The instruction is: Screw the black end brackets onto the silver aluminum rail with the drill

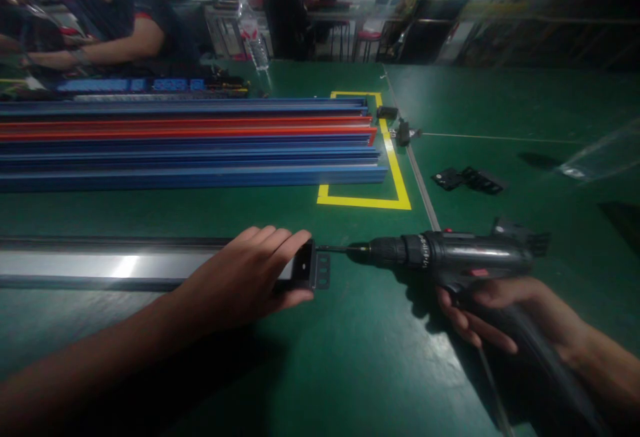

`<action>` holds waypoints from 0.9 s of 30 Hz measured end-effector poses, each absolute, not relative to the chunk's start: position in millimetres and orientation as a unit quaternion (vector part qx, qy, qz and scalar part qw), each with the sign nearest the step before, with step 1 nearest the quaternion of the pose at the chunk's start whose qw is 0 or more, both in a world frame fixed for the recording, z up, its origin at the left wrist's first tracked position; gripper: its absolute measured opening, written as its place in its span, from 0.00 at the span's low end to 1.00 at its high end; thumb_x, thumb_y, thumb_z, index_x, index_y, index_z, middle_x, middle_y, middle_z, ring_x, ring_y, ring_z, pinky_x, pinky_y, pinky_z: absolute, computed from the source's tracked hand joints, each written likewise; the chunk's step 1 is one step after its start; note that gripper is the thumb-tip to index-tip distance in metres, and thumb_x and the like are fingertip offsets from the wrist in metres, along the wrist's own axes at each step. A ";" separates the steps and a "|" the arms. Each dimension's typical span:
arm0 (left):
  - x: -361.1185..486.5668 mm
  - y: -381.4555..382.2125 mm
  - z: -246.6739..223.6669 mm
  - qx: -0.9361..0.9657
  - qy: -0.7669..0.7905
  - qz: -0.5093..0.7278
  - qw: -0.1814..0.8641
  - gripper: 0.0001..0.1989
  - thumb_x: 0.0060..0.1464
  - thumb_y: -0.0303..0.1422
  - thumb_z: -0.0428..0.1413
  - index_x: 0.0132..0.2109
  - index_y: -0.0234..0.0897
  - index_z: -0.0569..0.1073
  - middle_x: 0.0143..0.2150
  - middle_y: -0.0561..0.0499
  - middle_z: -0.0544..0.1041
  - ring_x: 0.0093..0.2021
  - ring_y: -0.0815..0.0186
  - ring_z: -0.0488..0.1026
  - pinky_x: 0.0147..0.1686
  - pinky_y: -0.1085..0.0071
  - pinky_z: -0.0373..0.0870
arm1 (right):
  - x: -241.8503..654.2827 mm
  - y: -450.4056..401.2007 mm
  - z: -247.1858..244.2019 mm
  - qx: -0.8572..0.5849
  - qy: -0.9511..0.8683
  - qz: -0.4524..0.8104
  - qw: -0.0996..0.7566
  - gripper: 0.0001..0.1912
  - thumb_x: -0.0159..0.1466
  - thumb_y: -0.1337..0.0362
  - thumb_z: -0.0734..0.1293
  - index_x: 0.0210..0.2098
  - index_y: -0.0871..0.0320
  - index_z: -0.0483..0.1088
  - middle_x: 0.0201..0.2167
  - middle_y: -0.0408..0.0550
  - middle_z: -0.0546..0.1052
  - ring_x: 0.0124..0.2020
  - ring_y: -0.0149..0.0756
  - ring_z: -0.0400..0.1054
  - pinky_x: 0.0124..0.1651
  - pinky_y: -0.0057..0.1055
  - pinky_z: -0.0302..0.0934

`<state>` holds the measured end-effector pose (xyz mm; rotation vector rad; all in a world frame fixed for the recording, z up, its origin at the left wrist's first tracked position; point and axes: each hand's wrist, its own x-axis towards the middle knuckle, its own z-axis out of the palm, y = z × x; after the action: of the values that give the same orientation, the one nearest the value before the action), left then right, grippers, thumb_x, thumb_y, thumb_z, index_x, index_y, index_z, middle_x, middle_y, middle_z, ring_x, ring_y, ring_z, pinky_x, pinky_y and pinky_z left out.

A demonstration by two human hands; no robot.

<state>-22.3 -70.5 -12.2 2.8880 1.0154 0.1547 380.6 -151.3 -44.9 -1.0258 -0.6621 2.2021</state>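
My left hand (255, 264) is wrapped over the right end of a long silvery metal profile (100, 264) lying on the green table. A black end cap (303, 269) with a slotted tab shows at that end, just past my fingers. In my right hand (500, 310) is a black cordless drill (465, 254), held level by its handle and pointing left. Its long thin bit (343, 248) reaches to the end cap's upper edge; whether it sits in a screw I cannot make out.
Several blue and red profiles (200, 177) lie side by side beyond, their ends inside a yellow tape outline (365, 202). Small black parts (470, 179) rest to the right, near a clear plastic bag (600, 154). A bottle (253, 37) and a seated person (125, 24) are farther back.
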 end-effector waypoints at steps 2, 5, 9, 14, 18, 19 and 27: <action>-23.0 -70.9 -12.3 0.943 0.327 0.055 0.037 0.35 0.62 0.50 0.59 0.66 0.32 0.64 0.53 0.39 0.77 0.46 0.53 0.75 0.46 0.56 0.73 | 380.1 -151.2 -44.8 -0.385 -0.248 0.834 0.308 0.19 0.58 0.61 0.68 0.43 0.67 0.83 0.27 0.55 0.82 0.17 0.26 0.67 0.33 0.28 0.68; -24.8 -71.3 -14.1 0.945 0.321 0.056 0.033 0.35 0.63 0.50 0.59 0.67 0.31 0.62 0.55 0.38 0.77 0.47 0.53 0.75 0.47 0.55 0.72 | 379.0 -150.8 -45.1 -0.378 -0.248 0.836 0.311 0.19 0.58 0.61 0.68 0.43 0.67 0.82 0.28 0.56 0.83 0.16 0.26 0.67 0.33 0.28 0.68; -25.8 -71.0 -16.0 0.944 0.325 0.049 0.034 0.35 0.63 0.50 0.58 0.68 0.32 0.61 0.55 0.39 0.76 0.48 0.53 0.74 0.47 0.55 0.72 | 379.5 -150.6 -46.9 -0.375 -0.251 0.836 0.313 0.19 0.58 0.61 0.68 0.43 0.67 0.82 0.28 0.56 0.83 0.16 0.25 0.67 0.32 0.27 0.68; -23.0 -71.3 -13.2 0.938 0.341 0.041 0.041 0.34 0.63 0.51 0.58 0.66 0.34 0.64 0.53 0.40 0.77 0.46 0.54 0.75 0.46 0.57 0.72 | 381.7 -151.2 -48.2 -0.379 -0.253 0.834 0.311 0.18 0.58 0.61 0.68 0.42 0.66 0.82 0.29 0.56 0.83 0.15 0.26 0.67 0.32 0.28 0.69; -21.8 -71.0 -12.4 0.937 0.346 0.035 0.047 0.34 0.63 0.51 0.58 0.66 0.33 0.65 0.54 0.39 0.77 0.46 0.53 0.75 0.45 0.55 0.73 | 380.9 -150.6 -47.9 -0.369 -0.252 0.838 0.313 0.18 0.58 0.61 0.69 0.43 0.67 0.82 0.29 0.56 0.83 0.16 0.25 0.67 0.32 0.27 0.69; -21.8 -70.7 -12.6 0.937 0.344 0.035 0.046 0.34 0.63 0.51 0.58 0.66 0.33 0.64 0.54 0.38 0.77 0.46 0.53 0.75 0.45 0.55 0.73 | 380.5 -150.4 -47.8 -0.366 -0.251 0.839 0.315 0.18 0.58 0.61 0.69 0.43 0.67 0.82 0.30 0.57 0.84 0.16 0.25 0.67 0.32 0.27 0.69; -21.0 -70.3 -11.0 0.939 0.339 0.034 0.046 0.34 0.63 0.50 0.58 0.66 0.31 0.65 0.53 0.38 0.77 0.46 0.53 0.75 0.45 0.55 0.73 | 380.3 -150.5 -47.4 -0.364 -0.247 0.842 0.314 0.19 0.59 0.62 0.68 0.44 0.68 0.82 0.29 0.56 0.83 0.16 0.25 0.67 0.33 0.27 0.69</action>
<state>-21.0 -70.3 -11.0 2.8674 1.0349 0.1053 380.3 -150.5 -47.4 -0.9601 -0.6503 2.2191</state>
